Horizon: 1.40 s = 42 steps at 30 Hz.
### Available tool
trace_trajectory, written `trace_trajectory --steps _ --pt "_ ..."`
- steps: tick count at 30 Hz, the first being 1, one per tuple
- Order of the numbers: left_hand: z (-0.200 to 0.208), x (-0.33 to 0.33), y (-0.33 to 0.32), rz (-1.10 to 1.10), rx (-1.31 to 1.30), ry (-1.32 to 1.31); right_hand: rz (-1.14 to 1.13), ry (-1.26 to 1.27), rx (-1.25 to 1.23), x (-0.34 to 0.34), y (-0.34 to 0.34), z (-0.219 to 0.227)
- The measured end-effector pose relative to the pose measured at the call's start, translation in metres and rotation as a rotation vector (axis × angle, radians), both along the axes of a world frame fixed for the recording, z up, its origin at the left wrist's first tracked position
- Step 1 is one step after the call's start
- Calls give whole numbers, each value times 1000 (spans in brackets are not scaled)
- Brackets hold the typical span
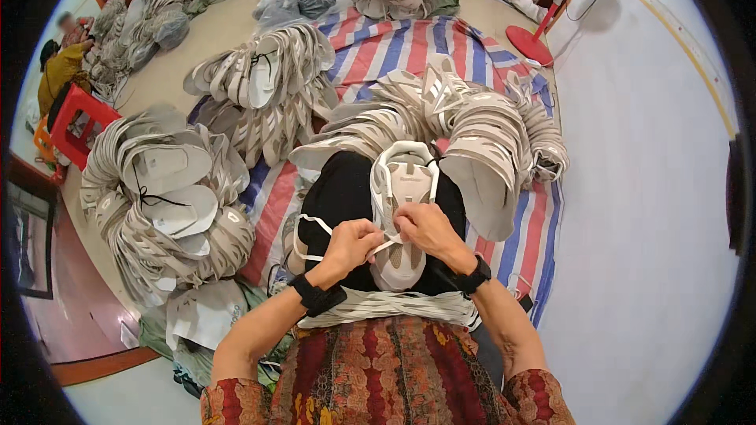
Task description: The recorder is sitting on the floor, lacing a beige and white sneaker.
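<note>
A cream-and-grey shoe upper [409, 185] lies lengthwise over my dark-trousered lap, its collar pointing away from me. My left hand [351, 245] is closed in a pinch on a white shoelace [314, 220], whose loose loop curls out to the left. Right beside it, my right hand [426, 228] pinches at the lacing over the upper's tongue, thumb and fingers pressed together. Both hands meet near the toe end, and the lace passes between them. A bundle of white laces [394, 308] lies across my waist. The exact eyelets under my fingers are hidden.
Stacked uppers [492, 138] stand close ahead on a striped sheet [409, 43]. More bundles [161, 197] rise at the left, with another stack [272, 71] behind. A red stand base [529, 46] is at the far right by the white wall. Another person [61, 75] sits at the far left.
</note>
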<state>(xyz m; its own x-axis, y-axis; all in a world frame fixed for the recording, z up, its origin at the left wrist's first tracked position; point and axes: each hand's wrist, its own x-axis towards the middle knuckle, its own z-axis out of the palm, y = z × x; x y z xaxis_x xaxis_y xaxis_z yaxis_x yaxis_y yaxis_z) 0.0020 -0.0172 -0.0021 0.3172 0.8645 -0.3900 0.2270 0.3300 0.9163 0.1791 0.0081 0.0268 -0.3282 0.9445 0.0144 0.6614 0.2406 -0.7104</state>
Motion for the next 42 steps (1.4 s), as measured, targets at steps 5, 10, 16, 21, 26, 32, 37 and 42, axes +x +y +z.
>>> trace_trajectory --steps 5,10,16,21,26,32,37,42 --pt "3 -17 0 170 49 -90 113 -186 2 -5 -12 20" --pt "6 -20 -1 123 -30 -77 344 -253 189 10 -24 26" --pt "5 -6 1 12 -22 -35 470 -332 398 21 -17 6" --pt "6 0 0 7 -104 -93 -463 665 -176 50 -16 -3" --pt "8 8 1 38 -79 -22 -556 87 -215 95 -26 12" --pt "2 5 6 20 -191 -75 -30 134 -91 19 -18 42" --pt "3 12 9 -6 -180 -60 100 158 -358 1 0 22" --pt "-8 13 4 -33 388 220 191 271 -570 8 5 11"
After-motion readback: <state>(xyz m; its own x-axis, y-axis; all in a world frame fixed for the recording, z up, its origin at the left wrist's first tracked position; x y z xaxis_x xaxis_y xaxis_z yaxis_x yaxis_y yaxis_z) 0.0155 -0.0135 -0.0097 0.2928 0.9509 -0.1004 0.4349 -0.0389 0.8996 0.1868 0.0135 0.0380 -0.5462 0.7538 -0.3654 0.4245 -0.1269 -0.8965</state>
